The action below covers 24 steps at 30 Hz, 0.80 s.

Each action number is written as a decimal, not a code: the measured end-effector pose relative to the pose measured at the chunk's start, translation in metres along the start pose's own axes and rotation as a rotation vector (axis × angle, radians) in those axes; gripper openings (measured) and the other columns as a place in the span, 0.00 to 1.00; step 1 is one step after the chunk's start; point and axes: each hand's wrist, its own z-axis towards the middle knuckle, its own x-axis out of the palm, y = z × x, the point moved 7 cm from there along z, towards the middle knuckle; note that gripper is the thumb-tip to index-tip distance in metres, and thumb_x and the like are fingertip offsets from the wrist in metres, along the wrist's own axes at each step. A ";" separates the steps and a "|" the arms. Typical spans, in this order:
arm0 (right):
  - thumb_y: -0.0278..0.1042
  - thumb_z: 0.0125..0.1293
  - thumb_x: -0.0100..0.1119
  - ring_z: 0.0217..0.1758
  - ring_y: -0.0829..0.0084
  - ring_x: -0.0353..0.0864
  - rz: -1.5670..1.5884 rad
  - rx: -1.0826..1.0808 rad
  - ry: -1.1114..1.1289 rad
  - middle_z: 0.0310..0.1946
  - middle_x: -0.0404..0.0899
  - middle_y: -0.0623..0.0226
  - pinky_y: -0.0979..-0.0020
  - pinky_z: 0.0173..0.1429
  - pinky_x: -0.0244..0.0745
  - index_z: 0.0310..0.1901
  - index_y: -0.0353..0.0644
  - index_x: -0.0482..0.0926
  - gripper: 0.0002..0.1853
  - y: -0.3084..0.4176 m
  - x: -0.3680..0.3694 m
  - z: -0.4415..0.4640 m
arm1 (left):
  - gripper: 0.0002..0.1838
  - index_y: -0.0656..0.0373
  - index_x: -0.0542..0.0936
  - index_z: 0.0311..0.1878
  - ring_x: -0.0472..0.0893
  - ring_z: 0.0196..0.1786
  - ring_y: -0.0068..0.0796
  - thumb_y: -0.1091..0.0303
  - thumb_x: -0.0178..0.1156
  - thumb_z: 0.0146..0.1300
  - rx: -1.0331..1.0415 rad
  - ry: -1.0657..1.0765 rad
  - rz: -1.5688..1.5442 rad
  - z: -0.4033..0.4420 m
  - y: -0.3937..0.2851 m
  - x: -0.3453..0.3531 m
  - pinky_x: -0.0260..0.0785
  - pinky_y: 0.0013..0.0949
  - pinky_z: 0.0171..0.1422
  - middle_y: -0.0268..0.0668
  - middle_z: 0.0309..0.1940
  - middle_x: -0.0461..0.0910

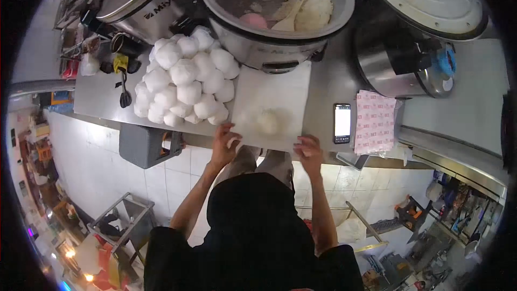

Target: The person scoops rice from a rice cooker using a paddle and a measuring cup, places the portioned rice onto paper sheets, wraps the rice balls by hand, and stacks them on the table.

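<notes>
A stack of white wrapping sheets (pixel 272 86) lies on the counter in front of the rice cooker. Near its front edge sits a round pale mound of rice (pixel 269 122); it looks hazy, and I cannot tell whether a thin sheet covers it. My left hand (pixel 225 143) pinches the front left corner of the sheet, thumb and forefinger curled together. At the front right corner, my right hand (pixel 308 151) has its fingers bent onto the paper edge. Left of the stack rises a pile of white wrapped bundles (pixel 186 75).
An open rice cooker (pixel 280 48) holds rice (pixel 318 11), a white paddle (pixel 291 19) and something pink (pixel 253 20). To the right are a phone (pixel 342 123), pink printed paper (pixel 375 124) and another cooker (pixel 398 59). Black tongs (pixel 125 94) lie at left.
</notes>
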 end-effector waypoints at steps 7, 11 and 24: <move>0.22 0.58 0.63 0.33 0.80 0.72 0.254 0.358 0.013 0.29 0.78 0.71 0.76 0.37 0.69 0.35 0.37 0.82 0.03 -0.073 0.032 0.067 | 0.06 0.61 0.79 0.40 0.81 0.36 0.47 0.74 0.60 0.60 -0.424 -0.146 -0.193 0.026 0.072 0.041 0.72 0.44 0.43 0.46 0.29 0.81; 0.27 0.61 0.63 0.26 0.83 0.67 -0.066 0.352 -0.004 0.21 0.74 0.76 0.77 0.32 0.65 0.33 0.36 0.83 0.04 -0.108 0.049 0.062 | 0.13 0.59 0.75 0.48 0.79 0.33 0.50 0.74 0.60 0.59 -0.226 -0.251 0.168 0.042 0.029 0.031 0.70 0.48 0.38 0.46 0.28 0.79; 0.32 0.62 0.65 0.34 0.80 0.79 -0.009 0.333 0.080 0.28 0.81 0.71 0.75 0.36 0.72 0.38 0.37 0.83 0.08 -0.073 0.029 0.131 | 0.43 0.56 0.51 0.75 0.45 0.79 0.39 0.59 0.58 0.59 0.161 0.463 0.581 -0.009 -0.039 0.100 0.33 0.61 0.77 0.37 0.77 0.45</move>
